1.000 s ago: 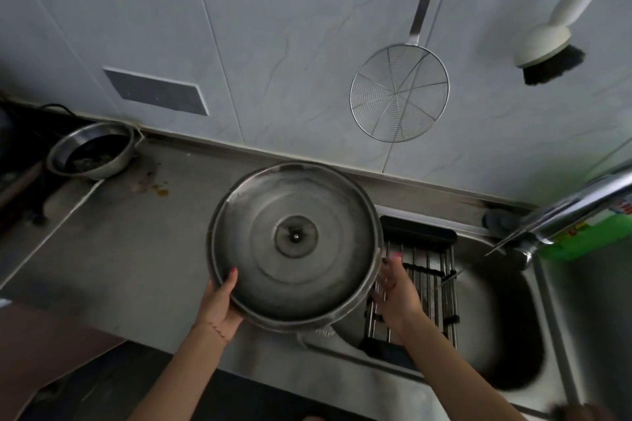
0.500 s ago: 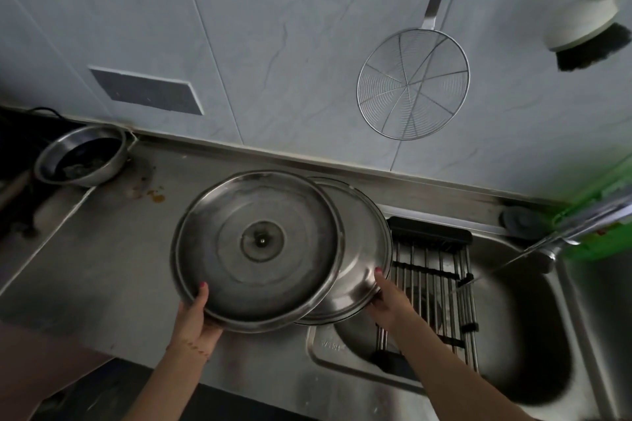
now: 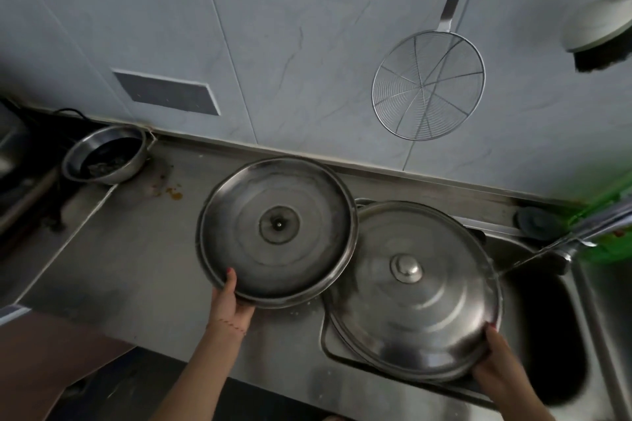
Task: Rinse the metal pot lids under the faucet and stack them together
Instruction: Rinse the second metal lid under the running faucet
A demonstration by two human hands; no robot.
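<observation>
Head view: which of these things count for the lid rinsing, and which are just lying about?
For the job: upturned lid in left hand; knobbed lid in right hand; faucet; sink.

Lying about: skimmer, brush, bowl, green bottle.

The scene is dim and cool-toned, lit softly from above and to the right — the wall reads as even grey-blue with no hard shadows. The sink basin falls into near-black, and the far left corner is as dark. Dull highlights sit on the knobbed lid and the faucet. A green cast bleeds in at the right edge. Wide-angle distortion bends the counter edge — corners look soft and slightly smeared.
</observation>
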